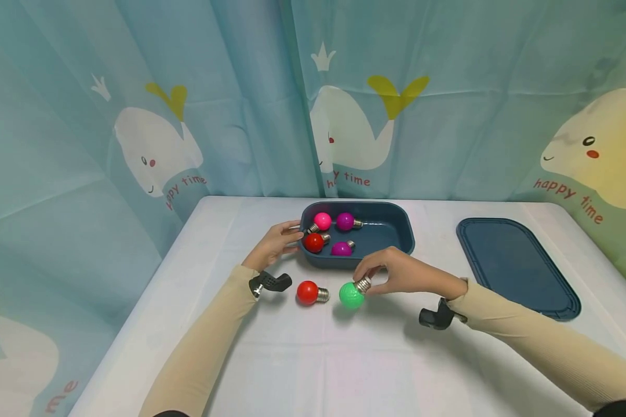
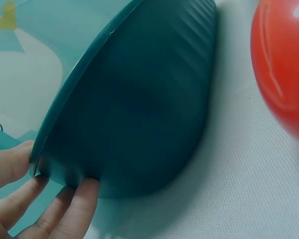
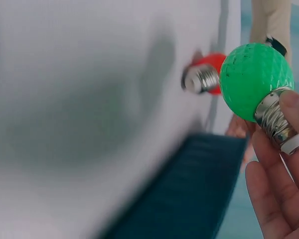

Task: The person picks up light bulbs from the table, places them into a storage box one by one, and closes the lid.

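My right hand (image 1: 401,271) pinches a green light bulb (image 1: 351,296) by its silver screw base, holding it above the white table just in front of a dark blue plastic bin (image 1: 381,231). At the bin's left end, my left hand (image 1: 276,244) grips the rim, thumb at the edge and fingertips (image 2: 87,191) against the outer wall. Inside the bin lie a pink bulb (image 1: 322,220), a red bulb (image 1: 313,242) and two purple bulbs (image 1: 345,221). Another red bulb (image 1: 308,293) lies on the table between my hands, its base pointing right.
A flat dark blue lid (image 1: 519,266) lies on the table's right side, beyond my right forearm. Behind the white table (image 1: 302,359) hangs a teal curtain (image 1: 261,116) printed with whales, which also runs down the left side.
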Action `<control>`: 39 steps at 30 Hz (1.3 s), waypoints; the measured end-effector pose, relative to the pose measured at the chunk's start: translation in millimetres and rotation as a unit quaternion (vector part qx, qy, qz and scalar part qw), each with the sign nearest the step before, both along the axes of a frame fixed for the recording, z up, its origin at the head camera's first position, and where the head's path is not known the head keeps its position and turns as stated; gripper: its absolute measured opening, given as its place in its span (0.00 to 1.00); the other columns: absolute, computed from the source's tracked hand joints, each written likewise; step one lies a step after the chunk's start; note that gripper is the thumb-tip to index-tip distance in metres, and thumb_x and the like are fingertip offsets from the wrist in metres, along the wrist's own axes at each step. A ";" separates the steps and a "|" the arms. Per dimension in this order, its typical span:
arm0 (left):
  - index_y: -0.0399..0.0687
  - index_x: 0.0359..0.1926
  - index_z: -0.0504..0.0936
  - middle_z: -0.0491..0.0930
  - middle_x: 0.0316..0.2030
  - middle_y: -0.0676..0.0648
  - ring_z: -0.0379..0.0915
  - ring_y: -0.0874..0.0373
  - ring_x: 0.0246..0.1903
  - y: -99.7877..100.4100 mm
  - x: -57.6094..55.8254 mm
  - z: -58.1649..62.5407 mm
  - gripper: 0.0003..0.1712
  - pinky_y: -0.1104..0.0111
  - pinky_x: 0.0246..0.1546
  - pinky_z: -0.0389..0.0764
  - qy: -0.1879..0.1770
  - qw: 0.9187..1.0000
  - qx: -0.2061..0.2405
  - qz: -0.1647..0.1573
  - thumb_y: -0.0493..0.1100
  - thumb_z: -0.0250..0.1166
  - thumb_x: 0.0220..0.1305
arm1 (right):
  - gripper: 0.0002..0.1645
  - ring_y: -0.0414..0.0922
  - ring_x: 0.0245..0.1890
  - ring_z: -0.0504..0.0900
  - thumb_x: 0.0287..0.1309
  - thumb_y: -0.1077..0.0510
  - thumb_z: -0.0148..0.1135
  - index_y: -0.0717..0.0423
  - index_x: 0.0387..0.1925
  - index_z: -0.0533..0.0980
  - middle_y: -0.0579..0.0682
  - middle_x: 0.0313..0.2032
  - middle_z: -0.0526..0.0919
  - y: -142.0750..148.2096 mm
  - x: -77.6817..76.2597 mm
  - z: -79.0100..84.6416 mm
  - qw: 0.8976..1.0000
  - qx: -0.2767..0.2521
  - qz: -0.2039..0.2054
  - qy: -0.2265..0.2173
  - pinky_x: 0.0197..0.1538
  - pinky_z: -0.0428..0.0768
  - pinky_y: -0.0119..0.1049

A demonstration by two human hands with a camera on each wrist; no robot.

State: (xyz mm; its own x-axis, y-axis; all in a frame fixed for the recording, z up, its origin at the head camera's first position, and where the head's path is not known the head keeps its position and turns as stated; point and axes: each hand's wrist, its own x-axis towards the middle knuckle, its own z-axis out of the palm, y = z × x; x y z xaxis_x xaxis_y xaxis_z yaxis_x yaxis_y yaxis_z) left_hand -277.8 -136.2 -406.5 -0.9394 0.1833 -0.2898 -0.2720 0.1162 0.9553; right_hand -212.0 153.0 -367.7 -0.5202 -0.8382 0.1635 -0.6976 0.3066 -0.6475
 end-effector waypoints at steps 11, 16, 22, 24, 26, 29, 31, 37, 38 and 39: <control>0.41 0.70 0.58 0.62 0.67 0.36 0.62 0.45 0.64 -0.3 -0.9 -2.2 0.31 0.52 0.62 0.69 0.004 1.000 0.002 -0.003 0.35 0.54 0.68 | 0.16 0.41 0.38 0.83 0.43 0.66 0.72 0.55 0.39 0.82 0.51 0.40 0.86 26.3 -27.2 30.8 0.998 0.009 -0.056 0.019 0.44 0.83 0.35; 0.42 0.70 0.58 0.62 0.67 0.36 0.63 0.46 0.63 -0.4 -0.7 -2.6 0.31 0.53 0.62 0.70 0.007 1.000 -0.006 -0.007 0.35 0.54 0.68 | 0.17 0.42 0.38 0.84 0.43 0.66 0.73 0.54 0.39 0.82 0.50 0.40 0.85 32.2 -43.7 40.9 0.995 0.020 -0.097 0.026 0.46 0.83 0.39; 0.42 0.70 0.58 0.61 0.67 0.37 0.63 0.46 0.63 -1.2 -0.1 -2.1 0.30 0.53 0.61 0.71 0.006 1.000 -0.010 -0.010 0.36 0.54 0.68 | 0.16 0.48 0.40 0.85 0.45 0.66 0.71 0.59 0.40 0.82 0.55 0.40 0.85 35.3 -65.6 47.7 0.990 0.027 -0.135 0.003 0.47 0.83 0.42; 0.42 0.70 0.58 0.61 0.67 0.38 0.63 0.46 0.63 -1.3 0.2 -2.1 0.30 0.53 0.62 0.70 0.005 1.000 -0.008 -0.011 0.36 0.54 0.68 | 0.15 0.49 0.41 0.85 0.46 0.65 0.71 0.61 0.40 0.82 0.57 0.41 0.85 35.9 -72.8 47.2 0.990 0.025 -0.141 -0.006 0.46 0.83 0.41; 0.42 0.70 0.58 0.61 0.67 0.37 0.62 0.45 0.64 -1.7 0.3 -2.0 0.30 0.52 0.62 0.70 0.006 1.000 -0.004 -0.013 0.35 0.54 0.68 | 0.15 0.50 0.41 0.85 0.46 0.66 0.71 0.61 0.40 0.82 0.58 0.41 0.85 35.6 -79.9 45.8 0.989 0.024 -0.148 -0.016 0.45 0.84 0.38; 0.41 0.70 0.58 0.61 0.67 0.38 0.62 0.45 0.64 -1.9 0.7 -2.0 0.31 0.52 0.63 0.69 0.006 1.000 -0.002 -0.015 0.35 0.54 0.68 | 0.15 0.49 0.40 0.85 0.47 0.65 0.70 0.63 0.40 0.81 0.60 0.41 0.85 34.9 -90.0 41.8 0.987 0.024 -0.155 -0.025 0.42 0.84 0.34; 0.42 0.70 0.58 0.61 0.68 0.38 0.62 0.45 0.64 -1.9 0.9 -1.8 0.31 0.52 0.63 0.69 0.006 1.000 -0.003 -0.014 0.35 0.54 0.68 | 0.15 0.49 0.40 0.85 0.46 0.66 0.70 0.63 0.40 0.81 0.60 0.41 0.85 33.6 -95.9 39.0 0.986 0.024 -0.162 -0.034 0.41 0.83 0.31; 0.42 0.70 0.58 0.61 0.67 0.37 0.62 0.45 0.64 -1.6 2.4 -1.0 0.30 0.52 0.62 0.70 0.007 1.000 -0.009 -0.011 0.35 0.54 0.68 | 0.15 0.51 0.41 0.85 0.46 0.65 0.71 0.64 0.39 0.81 0.61 0.40 0.85 27.9 -112.8 28.6 0.982 0.024 -0.180 -0.057 0.40 0.84 0.31; 0.42 0.70 0.58 0.61 0.67 0.37 0.63 0.45 0.64 -1.4 2.6 -0.9 0.30 0.53 0.62 0.70 0.009 1.000 -0.009 -0.011 0.35 0.54 0.68 | 0.15 0.52 0.41 0.85 0.46 0.65 0.71 0.64 0.39 0.82 0.61 0.40 0.85 26.9 -115.5 26.2 0.981 0.025 -0.181 -0.058 0.40 0.84 0.32; 0.42 0.70 0.58 0.61 0.67 0.37 0.63 0.45 0.64 -1.4 2.7 -0.8 0.30 0.53 0.61 0.71 0.010 1.000 -0.010 -0.012 0.35 0.53 0.68 | 0.15 0.52 0.41 0.85 0.45 0.66 0.71 0.64 0.38 0.82 0.61 0.39 0.85 25.7 -118.0 23.8 0.981 0.027 -0.182 -0.060 0.40 0.84 0.32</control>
